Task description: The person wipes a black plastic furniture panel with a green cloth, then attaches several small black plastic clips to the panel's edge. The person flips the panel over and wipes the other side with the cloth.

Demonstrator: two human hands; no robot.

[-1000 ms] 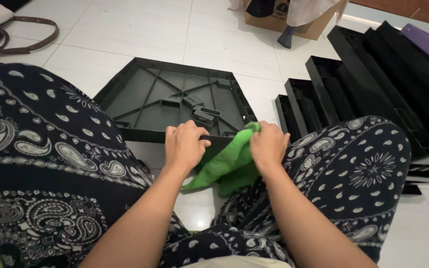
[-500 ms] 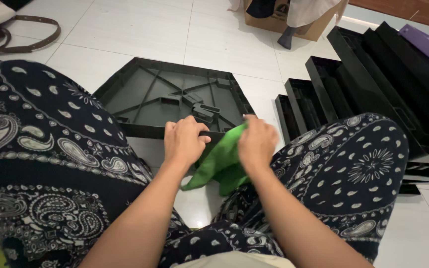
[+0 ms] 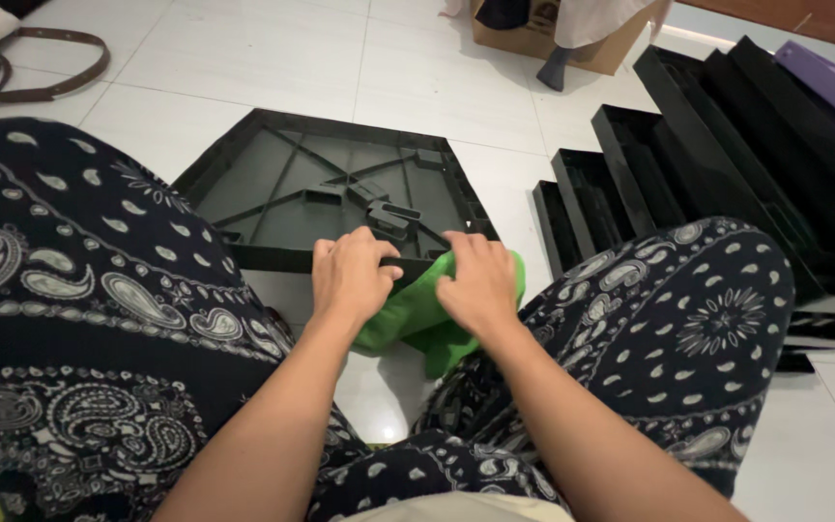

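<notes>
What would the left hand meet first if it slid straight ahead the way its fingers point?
The left hand already rests on the black tray's near rim; going on, probably the raised ribs inside it, though depth is unclear.

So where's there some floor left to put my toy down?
Bare white floor lies beyond the black square tray, between the brown strap and the cardboard box. A narrower strip runs between that tray and the stacked black trays. By the hands and green cloth it is crowded.
</notes>
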